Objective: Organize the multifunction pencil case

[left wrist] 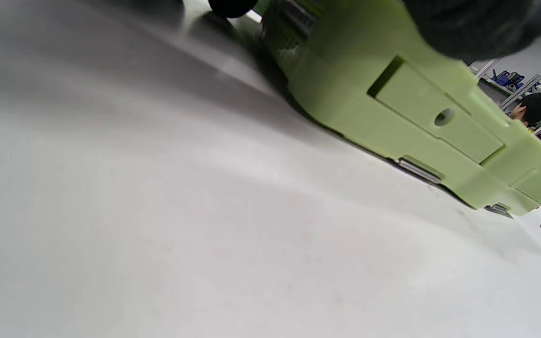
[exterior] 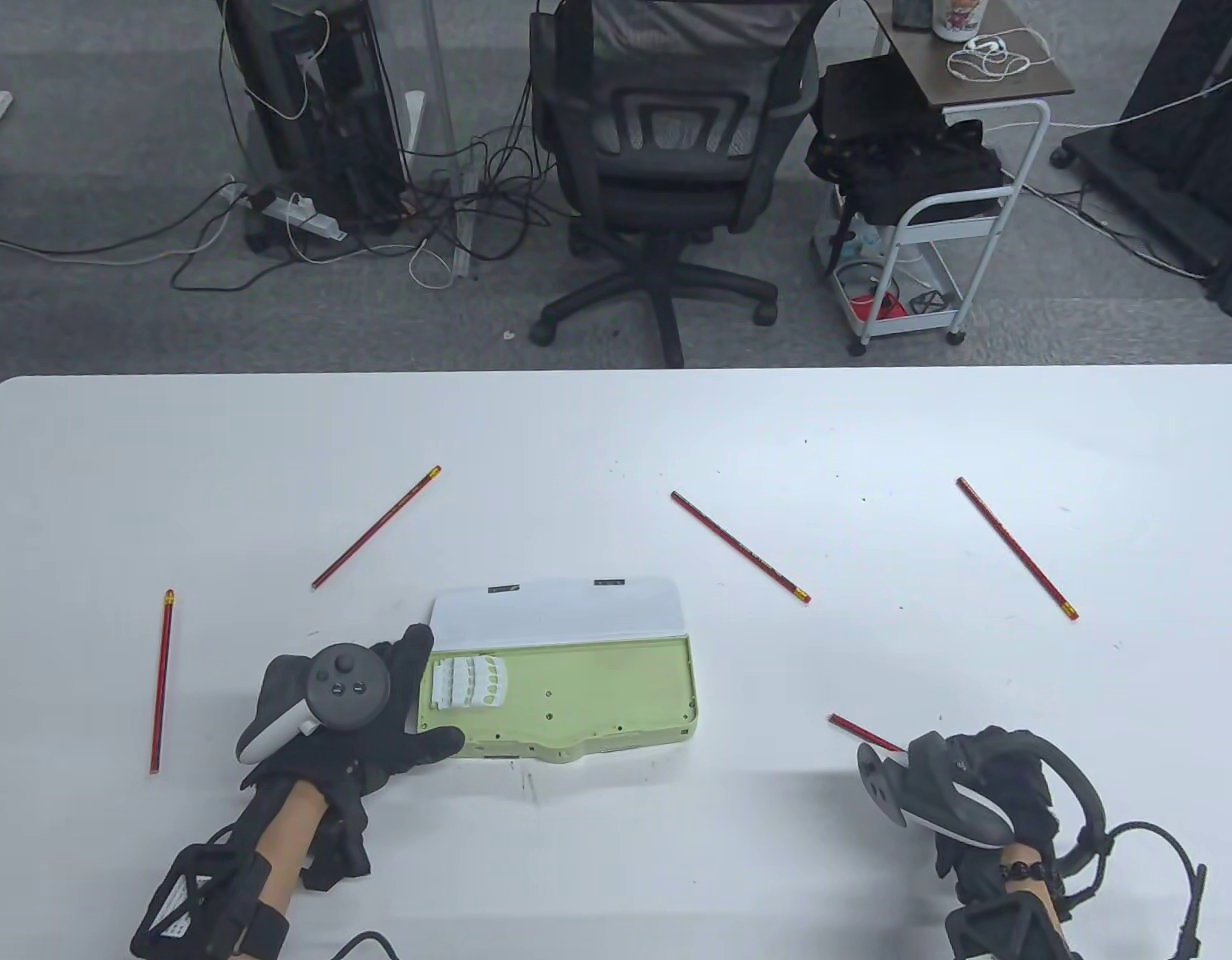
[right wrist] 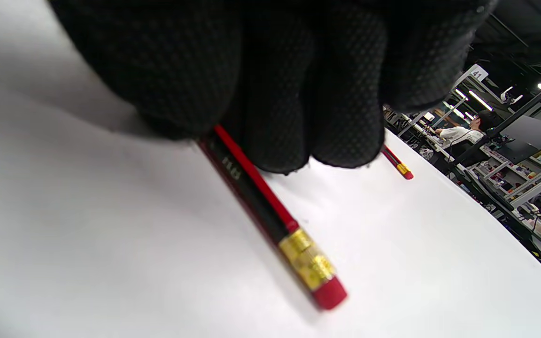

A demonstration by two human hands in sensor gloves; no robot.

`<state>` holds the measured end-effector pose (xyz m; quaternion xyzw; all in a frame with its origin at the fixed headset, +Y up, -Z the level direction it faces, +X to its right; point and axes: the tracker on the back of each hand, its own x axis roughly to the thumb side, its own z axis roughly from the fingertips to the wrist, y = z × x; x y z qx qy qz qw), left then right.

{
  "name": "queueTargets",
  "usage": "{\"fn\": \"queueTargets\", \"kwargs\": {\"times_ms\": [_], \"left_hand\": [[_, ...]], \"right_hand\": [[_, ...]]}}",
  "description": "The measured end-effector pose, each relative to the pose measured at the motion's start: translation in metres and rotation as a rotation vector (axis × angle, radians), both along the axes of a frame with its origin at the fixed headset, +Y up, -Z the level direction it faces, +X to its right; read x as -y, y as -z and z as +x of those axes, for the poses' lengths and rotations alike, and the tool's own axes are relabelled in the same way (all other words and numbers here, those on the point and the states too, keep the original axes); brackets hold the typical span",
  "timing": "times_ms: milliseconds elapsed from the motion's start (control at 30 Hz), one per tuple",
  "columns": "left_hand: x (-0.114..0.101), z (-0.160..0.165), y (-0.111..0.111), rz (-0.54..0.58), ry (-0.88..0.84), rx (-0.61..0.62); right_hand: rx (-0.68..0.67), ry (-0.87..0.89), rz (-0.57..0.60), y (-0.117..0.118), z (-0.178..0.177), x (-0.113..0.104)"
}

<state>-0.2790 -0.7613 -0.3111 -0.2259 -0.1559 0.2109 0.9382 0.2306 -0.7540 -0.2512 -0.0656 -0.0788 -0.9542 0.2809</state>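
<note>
A light-green pencil case (exterior: 576,690) lies open at the table's front centre, its white lid (exterior: 556,615) folded back and a white ribbed insert (exterior: 468,684) at its left end. My left hand (exterior: 416,700) grips that left end, thumb on the front edge and fingers at the back; the left wrist view shows the pencil case (left wrist: 411,108) close up. My right hand (exterior: 926,765) is curled over a red pencil (exterior: 864,732) at the front right. In the right wrist view its fingers (right wrist: 298,117) pinch this red pencil (right wrist: 270,211), which lies on the table with its eraser end free.
Several more red pencils lie loose: one at the far left (exterior: 162,680), one left of centre (exterior: 376,527), one behind the case (exterior: 741,547), one at the right (exterior: 1016,547). An office chair (exterior: 666,150) and a white cart (exterior: 936,220) stand beyond the table's far edge.
</note>
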Motion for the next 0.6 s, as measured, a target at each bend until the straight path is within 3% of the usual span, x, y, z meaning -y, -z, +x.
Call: {"fn": "queueTargets", "kwargs": {"times_ms": [267, 600], "left_hand": [[0.000, 0.000, 0.000, -0.003, 0.001, 0.002], [0.000, 0.000, 0.000, -0.005, -0.001, 0.003]], "right_hand": [[0.064, 0.048, -0.011, 0.000, 0.006, 0.000], [0.054, 0.517, 0.161, 0.033, -0.030, -0.051]]}}
